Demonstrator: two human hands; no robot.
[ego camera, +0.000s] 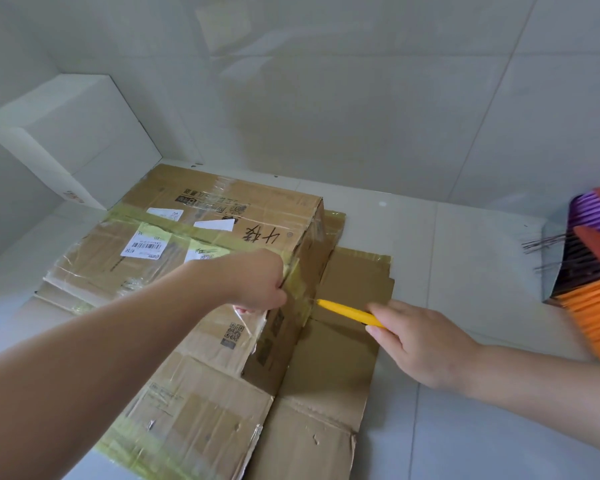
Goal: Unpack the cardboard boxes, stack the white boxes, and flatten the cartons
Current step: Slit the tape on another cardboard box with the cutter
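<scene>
- Your left hand [257, 284] grips the taped top edge of the sealed carton [201, 251], fingers curled over its near right corner.
- Your right hand [420, 344] pinches a yellow knife [349, 311], its tip touching the tape at that corner.
- The carton sits on flattened cardboard [326, 393] on the floor [465, 254]; its contents are hidden.
- A white box [66, 133] stands in the far left corner, against the wall.
- Colourful brooms [593, 271] lean at the right edge.

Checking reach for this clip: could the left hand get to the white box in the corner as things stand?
Probably yes, once it lets go: the left hand grips the taped carton, and nothing stands between it and the white box.
</scene>
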